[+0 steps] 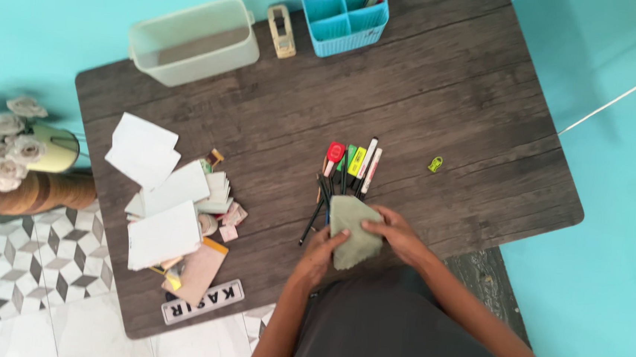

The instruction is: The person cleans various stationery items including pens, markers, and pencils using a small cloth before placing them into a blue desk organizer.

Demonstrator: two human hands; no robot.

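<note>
A grey-green cloth [355, 229] lies at the near edge of a dark wooden table [428, 104]. My left hand [321, 255] grips its left side and my right hand [398, 232] holds its right side. Just beyond the cloth lies a bundle of pens and markers [348, 169], red, green, yellow, black and white, partly covered by the cloth's far edge.
A pile of white paper sheets and cards [167, 205] covers the table's left part, with a white sign plate [202, 302] at the near edge. At the back stand a pale plastic tub [193, 39], a tape dispenser [282, 31] and a blue organiser [342, 12]. A small yellow-green sharpener [435, 163] lies right.
</note>
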